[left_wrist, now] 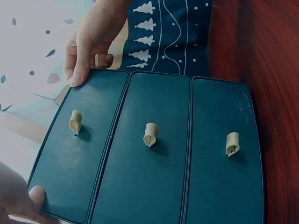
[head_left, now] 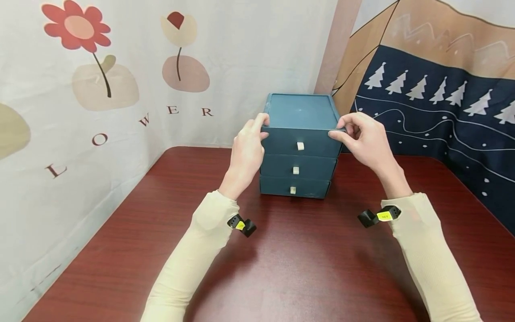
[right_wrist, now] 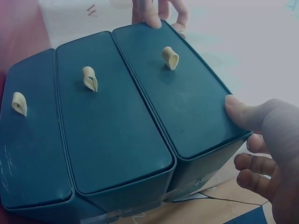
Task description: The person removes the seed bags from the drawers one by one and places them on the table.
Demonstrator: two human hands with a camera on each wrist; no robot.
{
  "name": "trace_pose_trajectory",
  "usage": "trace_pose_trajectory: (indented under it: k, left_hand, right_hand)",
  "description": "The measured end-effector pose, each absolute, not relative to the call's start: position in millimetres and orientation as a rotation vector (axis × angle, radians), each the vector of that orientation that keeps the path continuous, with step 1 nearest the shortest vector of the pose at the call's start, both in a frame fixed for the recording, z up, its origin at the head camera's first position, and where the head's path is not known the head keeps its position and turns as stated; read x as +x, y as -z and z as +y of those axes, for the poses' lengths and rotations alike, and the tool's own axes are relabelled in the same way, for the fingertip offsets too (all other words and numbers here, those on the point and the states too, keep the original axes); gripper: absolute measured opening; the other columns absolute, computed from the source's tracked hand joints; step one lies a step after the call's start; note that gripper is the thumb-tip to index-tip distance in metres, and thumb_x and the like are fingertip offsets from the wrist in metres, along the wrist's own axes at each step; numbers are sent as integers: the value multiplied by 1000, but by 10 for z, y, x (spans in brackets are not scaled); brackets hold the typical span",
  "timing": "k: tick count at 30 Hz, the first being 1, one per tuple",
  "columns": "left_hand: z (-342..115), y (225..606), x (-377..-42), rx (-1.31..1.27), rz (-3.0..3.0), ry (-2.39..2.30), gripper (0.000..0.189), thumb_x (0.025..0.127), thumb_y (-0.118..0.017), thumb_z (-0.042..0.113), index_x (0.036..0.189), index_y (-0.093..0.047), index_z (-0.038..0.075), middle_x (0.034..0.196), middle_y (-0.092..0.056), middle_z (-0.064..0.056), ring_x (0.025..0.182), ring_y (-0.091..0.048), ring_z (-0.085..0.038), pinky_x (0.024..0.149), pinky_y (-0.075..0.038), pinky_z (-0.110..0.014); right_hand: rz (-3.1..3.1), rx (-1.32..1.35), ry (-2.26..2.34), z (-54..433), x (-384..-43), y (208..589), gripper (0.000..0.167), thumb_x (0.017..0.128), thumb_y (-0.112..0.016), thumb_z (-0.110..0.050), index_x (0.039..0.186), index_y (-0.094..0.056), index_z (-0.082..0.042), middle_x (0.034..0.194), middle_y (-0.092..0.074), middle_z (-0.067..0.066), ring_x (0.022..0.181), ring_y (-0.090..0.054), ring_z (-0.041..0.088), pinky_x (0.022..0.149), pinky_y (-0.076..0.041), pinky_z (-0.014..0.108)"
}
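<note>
The box (head_left: 302,112) stands upright on the counter (head_left: 281,255), a little right of the upper centre of the frame. Your left hand (head_left: 247,142) and right hand (head_left: 365,137) each have the grip clamped on a top front corner, thumb on the front face. I judge you hold both sides so the box cannot turn or slide. The three handles (head_left: 296,170) face you and no finger touches them; the drawers look closed. Behind, at the upper left hangs a flower cloth (head_left: 124,129), at the upper right a tree cloth (head_left: 426,114); whether the box touches them, I cannot tell. Your fingers cover the upper corners, and in the head view nothing stands between you and the handles.
</note>
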State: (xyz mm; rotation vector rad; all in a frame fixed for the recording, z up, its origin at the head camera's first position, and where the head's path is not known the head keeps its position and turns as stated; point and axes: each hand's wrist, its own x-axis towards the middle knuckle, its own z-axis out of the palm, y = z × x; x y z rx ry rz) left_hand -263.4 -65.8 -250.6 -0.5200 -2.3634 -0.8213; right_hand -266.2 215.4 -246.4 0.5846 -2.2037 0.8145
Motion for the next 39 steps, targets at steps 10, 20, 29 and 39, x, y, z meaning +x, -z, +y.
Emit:
trace_pose_trajectory:
  k: [10,20,29,39]
  left_hand:
    - [-561,2501,-2694,-529,-2374,857,52,87,-43,-24,124,-51,12,113,-60,-13,110,-69,-19,61,-47,-33]
    - [-480,2532,-2752,-538,-2366,874,53,87,-42,-24,124,-52,12,114,-60,-13,110,-69,-19,64,-47,-33]
    - [-406,2534,-2811,-529,-2350,891,52,88,-45,-23,125,-54,12,114,-61,-13,109,-70,-18,66,-47,-32]
    - [-351,2541,-2887,-518,-2340,894,51,89,-46,-22,125,-54,13,110,-61,-12,108,-70,-17,68,-48,-32]
  right_hand:
    - [-2194,524,-824,2225,-2684,2496,18,89,-79,-14,98,-67,-3,79,-47,9,69,-41,19,64,-30,27]
    - [-2193,480,-859,2281,-2713,2531,19,91,-77,-15,100,-67,-2,80,-47,9,71,-42,19,65,-31,27]
    - [-2167,460,-899,2339,-2773,2564,17,92,-76,-13,103,-68,-2,82,-48,8,76,-44,16,66,-33,24]
    - [-2152,433,-964,2354,-2815,2585,18,95,-73,-16,105,-67,-2,84,-48,7,75,-45,13,66,-35,24]
